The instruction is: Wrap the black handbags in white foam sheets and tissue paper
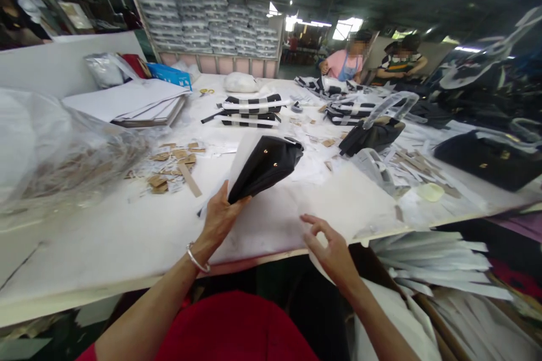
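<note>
Left hand (222,211) grips one end of a black bag (269,166); right hand (330,248) is apart from it, fingers parted and loosely curled
The bag is tilted over the middle of the white table (122,248); cardboard scraps (158,183) lie to its left, white-banded black bundles (243,108) beyond on the far side, and a second black bag (375,136) sits to the right

Three black bags (265,172), two bare hands (332,254), one bracelet (197,258)
One bag is in the left hand (220,217), two are at the table's (105,242) right; the held one shows two gold studs (266,152). Two black-and-white bundles (252,119) lie mid-table. Two co-workers (345,67) are opposite; one blue packet (171,75), one pair of scissors (206,91); cardboard scraps (182,161) too many to count.
</note>
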The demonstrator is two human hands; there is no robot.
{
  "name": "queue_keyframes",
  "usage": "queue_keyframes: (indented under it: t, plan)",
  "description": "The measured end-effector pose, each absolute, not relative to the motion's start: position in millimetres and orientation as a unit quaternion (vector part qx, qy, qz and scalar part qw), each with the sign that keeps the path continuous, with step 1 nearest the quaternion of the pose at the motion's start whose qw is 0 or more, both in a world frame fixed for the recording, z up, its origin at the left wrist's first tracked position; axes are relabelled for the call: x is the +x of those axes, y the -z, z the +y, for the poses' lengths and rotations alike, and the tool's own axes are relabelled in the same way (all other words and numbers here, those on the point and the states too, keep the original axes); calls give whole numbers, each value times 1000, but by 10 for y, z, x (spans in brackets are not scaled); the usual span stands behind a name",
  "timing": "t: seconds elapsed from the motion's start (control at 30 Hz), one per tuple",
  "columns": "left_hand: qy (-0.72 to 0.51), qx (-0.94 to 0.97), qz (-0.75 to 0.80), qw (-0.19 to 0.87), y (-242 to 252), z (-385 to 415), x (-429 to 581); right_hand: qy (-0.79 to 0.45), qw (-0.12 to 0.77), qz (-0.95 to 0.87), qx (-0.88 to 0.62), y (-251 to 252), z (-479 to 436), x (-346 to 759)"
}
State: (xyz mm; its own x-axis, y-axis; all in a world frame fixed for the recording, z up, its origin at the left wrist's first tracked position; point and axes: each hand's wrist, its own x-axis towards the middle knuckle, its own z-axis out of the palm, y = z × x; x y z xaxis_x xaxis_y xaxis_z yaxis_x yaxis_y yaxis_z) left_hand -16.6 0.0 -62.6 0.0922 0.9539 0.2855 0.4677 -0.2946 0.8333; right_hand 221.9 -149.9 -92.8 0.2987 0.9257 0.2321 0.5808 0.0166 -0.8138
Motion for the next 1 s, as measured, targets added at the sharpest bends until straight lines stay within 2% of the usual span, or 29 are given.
queue_keyframes:
  t: [0.17,0.33,0.53,0.73,1.0]
  plan:
    - [-468,630,506,358,504,65,-254,-187,324,-725,-578,1094,-1197,1834]
    - [-485,602,500,389,462,117,-316,-74,323,-714,-616,1241,-1058,2162]
    - [-487,591,498,408,514,149,-340,67,267,-705,-654,1552,-958,2509]
    - [-491,589,493,411,535,175,-353,97,308,-701,-636,1593,-970,2489]
    - [-465,605,515,390,562,147,-304,-5,392,-642,-659,1619,-944,2531]
